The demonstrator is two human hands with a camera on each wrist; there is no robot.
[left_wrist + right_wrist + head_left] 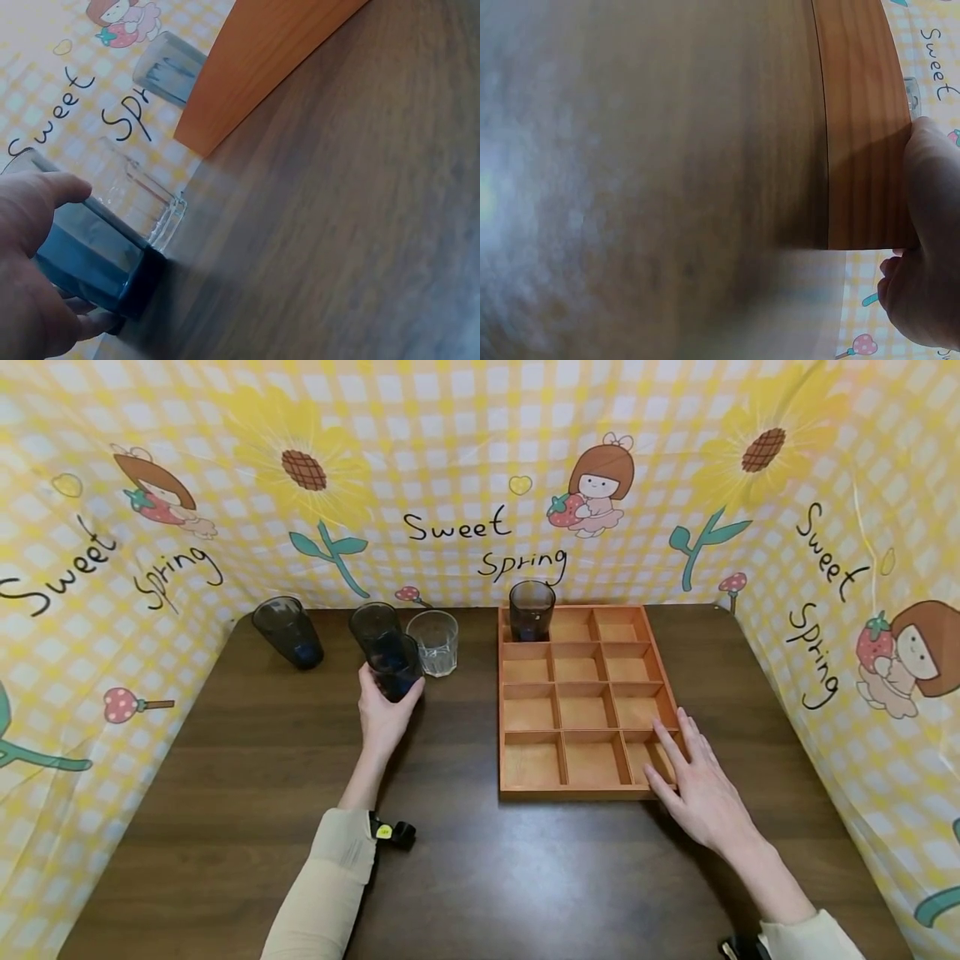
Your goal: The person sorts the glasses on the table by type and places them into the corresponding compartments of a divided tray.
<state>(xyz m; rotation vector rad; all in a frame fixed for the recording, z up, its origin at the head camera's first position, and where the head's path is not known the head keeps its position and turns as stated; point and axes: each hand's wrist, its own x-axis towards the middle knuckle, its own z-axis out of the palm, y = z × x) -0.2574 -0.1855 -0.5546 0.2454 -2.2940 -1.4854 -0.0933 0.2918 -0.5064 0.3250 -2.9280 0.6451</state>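
Note:
My left hand (385, 714) grips a dark tinted glass (399, 672) around its sides, thumb on the right. In the left wrist view this glass (97, 259) stands low over the table, its dark base at the wood. Another dark glass (373, 620) is right behind it, and a clear ribbed glass (437, 647) is just to its right. My right hand (705, 793) rests with spread fingers on the near right corner of a wooden compartment box (577, 794). A dark glass (532, 610) stands in the box's back left compartment.
One more dark glass (287, 633) stands at the back left of the brown table (217, 777). Yellow checked cloth (457, 435) with printed figures walls in the back and both sides. The box has raised dividers.

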